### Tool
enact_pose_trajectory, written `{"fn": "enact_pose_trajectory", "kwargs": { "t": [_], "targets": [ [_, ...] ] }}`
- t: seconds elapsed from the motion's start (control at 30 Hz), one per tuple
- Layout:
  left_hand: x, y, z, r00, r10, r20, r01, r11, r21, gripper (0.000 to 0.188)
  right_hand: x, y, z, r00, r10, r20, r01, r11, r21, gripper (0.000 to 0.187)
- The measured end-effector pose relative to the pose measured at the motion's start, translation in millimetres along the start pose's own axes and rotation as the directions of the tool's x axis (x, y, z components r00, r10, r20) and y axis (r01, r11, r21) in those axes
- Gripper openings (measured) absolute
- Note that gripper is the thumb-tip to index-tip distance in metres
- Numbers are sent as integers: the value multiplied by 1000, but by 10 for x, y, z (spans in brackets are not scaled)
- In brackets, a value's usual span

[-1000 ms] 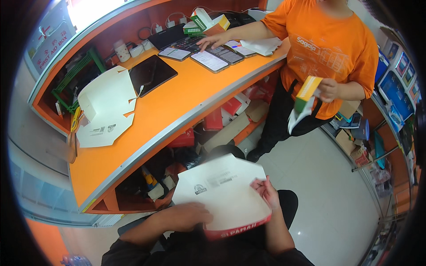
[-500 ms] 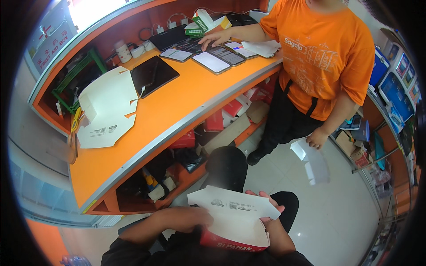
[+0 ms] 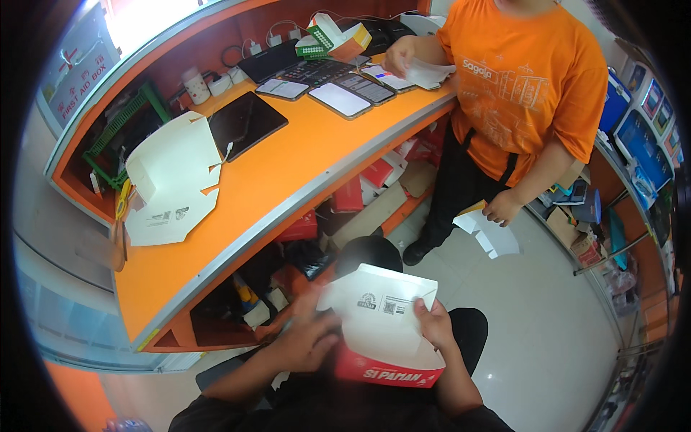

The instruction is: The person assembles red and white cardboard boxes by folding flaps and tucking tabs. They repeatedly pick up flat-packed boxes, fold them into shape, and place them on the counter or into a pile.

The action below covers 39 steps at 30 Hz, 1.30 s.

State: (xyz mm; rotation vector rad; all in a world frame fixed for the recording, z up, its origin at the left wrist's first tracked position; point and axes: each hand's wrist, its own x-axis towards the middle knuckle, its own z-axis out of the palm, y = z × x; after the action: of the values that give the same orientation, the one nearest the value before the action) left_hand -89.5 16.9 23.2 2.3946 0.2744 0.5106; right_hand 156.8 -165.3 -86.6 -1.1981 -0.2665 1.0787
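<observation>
A partly folded cardboard food box, red outside and white inside, rests over my lap with its printed white lid flap standing up. My right hand grips its right side, thumb on the white inner face and the other fingers behind. Beside the box's left edge is my left hand, its fingers smeared by motion; whether they touch the cardboard is unclear. On the orange counter lies an unfolded white box blank, printed near its lower edge.
A person in an orange shirt stands across, one hand at papers, the other holding a white card piece. The counter carries a black tablet, phones, small green-and-white boxes and yellow-handled scissors.
The box's lid flap has risen and my right thumb now lies on its inner face. My left hand has come off the left side. The other person's hand moved from the phones to the papers.
</observation>
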Motion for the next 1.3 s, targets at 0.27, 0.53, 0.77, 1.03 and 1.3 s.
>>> {"fn": "enact_pose_trajectory", "kwargs": {
  "t": [0.27,0.53,0.77,1.03,1.3],
  "targets": [
    [-29,-14,118,892,-394,222,437,628,-644,49,-110,126,202,969,-241,55,245,965,-96,40],
    [102,-114,98,797,-562,222,592,656,-467,57,-262,82,281,983,-119,140,123,992,-15,42],
    [81,-315,98,893,-306,329,432,384,-816,69,-201,-13,319,950,-171,263,117,971,208,55],
    [-162,-631,285,912,-186,366,410,422,-809,69,-180,209,114,903,-144,404,32,962,271,41],
    [-67,-718,359,980,-26,200,201,175,-964,77,-101,142,266,938,-224,266,168,961,219,48]
  ]
}}
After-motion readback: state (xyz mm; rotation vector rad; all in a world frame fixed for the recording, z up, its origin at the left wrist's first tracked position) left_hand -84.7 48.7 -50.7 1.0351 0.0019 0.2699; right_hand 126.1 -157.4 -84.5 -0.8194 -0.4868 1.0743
